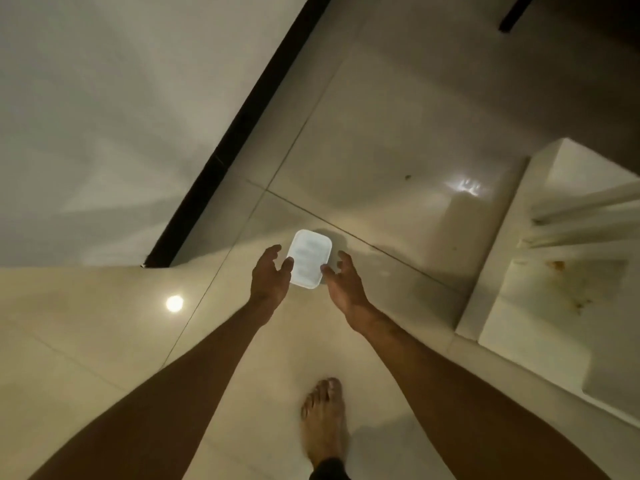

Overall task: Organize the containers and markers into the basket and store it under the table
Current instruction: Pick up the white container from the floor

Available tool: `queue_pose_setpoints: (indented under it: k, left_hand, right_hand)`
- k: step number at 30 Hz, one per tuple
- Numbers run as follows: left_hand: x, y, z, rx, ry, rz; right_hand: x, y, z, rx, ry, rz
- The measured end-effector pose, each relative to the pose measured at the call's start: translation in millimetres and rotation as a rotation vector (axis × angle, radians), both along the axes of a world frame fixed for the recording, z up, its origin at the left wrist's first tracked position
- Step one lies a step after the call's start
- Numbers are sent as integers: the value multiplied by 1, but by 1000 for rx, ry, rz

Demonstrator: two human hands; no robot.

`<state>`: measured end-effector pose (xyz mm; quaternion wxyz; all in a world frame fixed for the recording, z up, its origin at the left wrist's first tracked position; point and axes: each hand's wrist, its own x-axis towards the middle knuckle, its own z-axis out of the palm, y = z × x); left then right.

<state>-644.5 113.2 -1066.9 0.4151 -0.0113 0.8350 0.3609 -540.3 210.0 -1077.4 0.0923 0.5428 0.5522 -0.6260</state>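
Both bare arms reach forward and down, almost straight, drawing closer together toward the wrists. The left hand (270,276) is unclenched, its fingers loosely curved and its palm turned inward. The right hand (343,286) mirrors it, palm facing the left hand. A bare foot (323,420) stands between the forearms.

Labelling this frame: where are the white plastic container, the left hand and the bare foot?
White rectangular plastic container (309,258), head view, centre of its top face.
Left hand (270,278), head view, back of the hand.
Bare foot (323,420), head view, instep.
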Motion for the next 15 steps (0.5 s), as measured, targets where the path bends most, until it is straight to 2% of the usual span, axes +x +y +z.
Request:
queue_pose_setpoints:
  k: [5,8,12,15]
  left_hand:
    - [-16,8,-78,-79,-59,-117]
    - [-14,13,-98,-18,-118,-160]
    - [3,16,-65,27,-21,-165]
    - [17,19,1,41,94,-89]
  right_hand:
    - [-18,1,-77,-90,-58,-114]
    - [-22,-1,-94,-50,-31,-99]
    - [-16,-2,-61,-25,26,-119]
    - [-2,4,4,19,57,-139]
